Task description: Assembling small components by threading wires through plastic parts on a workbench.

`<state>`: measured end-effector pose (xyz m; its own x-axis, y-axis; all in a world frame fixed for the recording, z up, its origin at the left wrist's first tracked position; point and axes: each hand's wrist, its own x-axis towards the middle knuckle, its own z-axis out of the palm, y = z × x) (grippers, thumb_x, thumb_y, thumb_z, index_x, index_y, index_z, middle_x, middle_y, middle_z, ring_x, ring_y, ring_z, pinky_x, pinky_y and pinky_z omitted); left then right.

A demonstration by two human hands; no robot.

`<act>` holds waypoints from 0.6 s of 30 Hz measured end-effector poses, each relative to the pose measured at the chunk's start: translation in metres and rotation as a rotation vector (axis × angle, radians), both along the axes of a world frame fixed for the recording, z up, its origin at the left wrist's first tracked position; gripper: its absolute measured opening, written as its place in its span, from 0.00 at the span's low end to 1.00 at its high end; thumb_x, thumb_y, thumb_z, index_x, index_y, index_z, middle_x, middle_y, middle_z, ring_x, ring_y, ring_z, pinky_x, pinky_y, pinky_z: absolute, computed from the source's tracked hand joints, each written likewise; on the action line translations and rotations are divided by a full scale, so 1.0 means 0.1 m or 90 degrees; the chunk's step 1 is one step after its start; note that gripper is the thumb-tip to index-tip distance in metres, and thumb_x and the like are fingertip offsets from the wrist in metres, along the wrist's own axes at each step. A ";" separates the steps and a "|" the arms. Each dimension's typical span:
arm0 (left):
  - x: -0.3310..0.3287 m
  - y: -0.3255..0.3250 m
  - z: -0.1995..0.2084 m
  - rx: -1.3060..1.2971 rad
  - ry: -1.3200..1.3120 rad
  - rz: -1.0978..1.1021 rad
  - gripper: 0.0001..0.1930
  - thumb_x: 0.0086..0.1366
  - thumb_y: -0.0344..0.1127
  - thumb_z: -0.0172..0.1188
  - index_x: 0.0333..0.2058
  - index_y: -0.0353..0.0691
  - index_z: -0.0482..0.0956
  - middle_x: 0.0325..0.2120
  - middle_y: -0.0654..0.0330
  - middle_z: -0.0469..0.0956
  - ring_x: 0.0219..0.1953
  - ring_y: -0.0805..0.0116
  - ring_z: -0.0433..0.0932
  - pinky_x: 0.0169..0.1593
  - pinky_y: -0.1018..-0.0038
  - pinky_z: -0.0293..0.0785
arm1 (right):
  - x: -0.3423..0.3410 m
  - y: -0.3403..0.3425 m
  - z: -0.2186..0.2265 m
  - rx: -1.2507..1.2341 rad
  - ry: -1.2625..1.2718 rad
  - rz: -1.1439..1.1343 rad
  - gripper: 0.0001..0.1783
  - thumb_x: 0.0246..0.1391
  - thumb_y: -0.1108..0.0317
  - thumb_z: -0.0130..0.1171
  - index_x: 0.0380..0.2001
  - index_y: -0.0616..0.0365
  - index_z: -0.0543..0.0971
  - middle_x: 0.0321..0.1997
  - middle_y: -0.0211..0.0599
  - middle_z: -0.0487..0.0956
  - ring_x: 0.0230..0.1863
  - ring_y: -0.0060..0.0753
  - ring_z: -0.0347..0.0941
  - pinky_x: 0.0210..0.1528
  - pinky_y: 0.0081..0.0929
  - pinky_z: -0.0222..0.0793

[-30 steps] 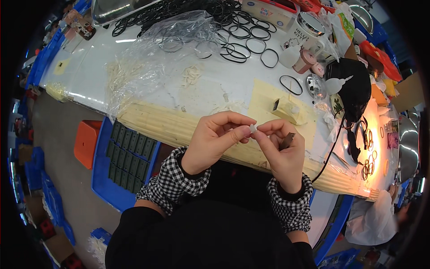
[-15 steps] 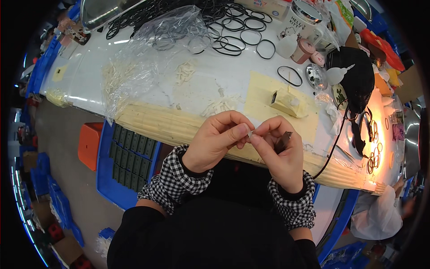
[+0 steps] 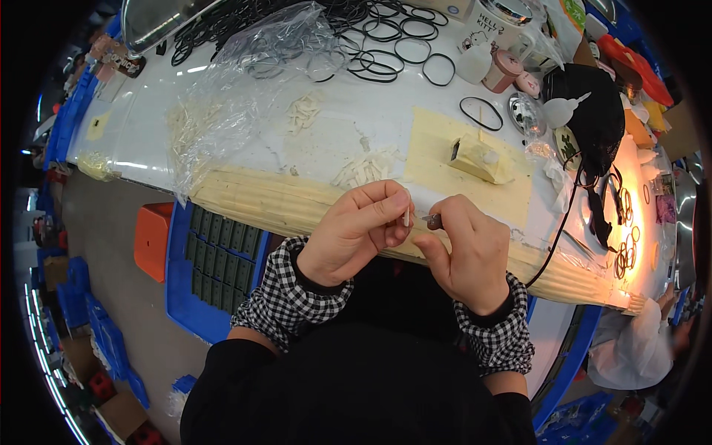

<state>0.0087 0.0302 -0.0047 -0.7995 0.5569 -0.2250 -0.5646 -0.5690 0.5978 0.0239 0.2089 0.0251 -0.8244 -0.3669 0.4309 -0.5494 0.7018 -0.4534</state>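
My left hand (image 3: 354,231) is closed in a pinch over the table's front edge. A thin white strip (image 3: 406,216) pokes out between its thumb and fingers. Just to the right, my right hand (image 3: 475,248) grips a small dark brown tool (image 3: 434,221) whose short end points at the strip; a narrow gap lies between them. The tool's exact kind is hidden by the fingers. Beyond my hands lies a pile of small white strips (image 3: 365,169). A yellow taped block (image 3: 482,159) with a thin stick standing in it is on yellow paper (image 3: 426,141).
Black rubber rings (image 3: 378,65) and a clear plastic bag (image 3: 278,52) cover the far side. A mug (image 3: 498,30), a black mesh bag (image 3: 586,111) and a bright lamp glow occupy the right. Under the padded table edge (image 3: 259,204) stand a blue crate (image 3: 178,274) and an orange stool (image 3: 153,241).
My hands have moved apart from touching fingertips. The right hand has turned, and the brown tool has shifted from its palm to the fingertips, toward the white strip.
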 end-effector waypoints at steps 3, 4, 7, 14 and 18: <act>0.01 0.02 0.02 -0.010 -0.024 -0.003 0.10 0.68 0.39 0.50 0.33 0.39 0.71 0.26 0.68 0.71 0.29 0.82 0.68 0.34 0.83 0.67 | -0.01 -0.01 -0.03 0.056 0.040 -0.014 0.20 0.51 0.48 0.57 0.24 0.54 0.70 0.19 0.31 0.65 0.16 0.33 0.66 0.17 0.27 0.60; 0.02 0.02 0.03 -0.019 -0.030 -0.003 0.11 0.69 0.40 0.49 0.33 0.38 0.71 0.26 0.67 0.70 0.29 0.81 0.68 0.35 0.83 0.67 | -0.02 -0.01 -0.05 0.076 0.048 -0.022 0.21 0.50 0.46 0.57 0.24 0.54 0.70 0.19 0.31 0.65 0.16 0.32 0.66 0.17 0.27 0.59; 0.03 0.00 0.00 0.008 -0.042 -0.030 0.11 0.69 0.39 0.49 0.33 0.37 0.71 0.27 0.67 0.71 0.29 0.82 0.68 0.35 0.82 0.68 | -0.03 -0.03 -0.07 0.074 0.066 -0.031 0.22 0.50 0.46 0.57 0.23 0.54 0.69 0.19 0.31 0.64 0.16 0.31 0.65 0.17 0.27 0.59; 0.02 -0.02 0.00 0.004 -0.023 -0.049 0.10 0.69 0.38 0.49 0.33 0.37 0.71 0.27 0.67 0.71 0.28 0.82 0.69 0.34 0.82 0.67 | -0.02 -0.02 -0.06 0.074 0.055 -0.029 0.22 0.49 0.45 0.57 0.23 0.54 0.69 0.19 0.30 0.64 0.16 0.30 0.65 0.17 0.27 0.59; 0.02 -0.03 0.00 -0.003 -0.010 -0.049 0.10 0.68 0.38 0.50 0.33 0.37 0.71 0.27 0.67 0.71 0.28 0.82 0.68 0.33 0.83 0.65 | -0.02 -0.02 -0.07 0.076 0.044 -0.025 0.22 0.49 0.45 0.57 0.23 0.53 0.69 0.19 0.30 0.64 0.15 0.30 0.65 0.17 0.27 0.59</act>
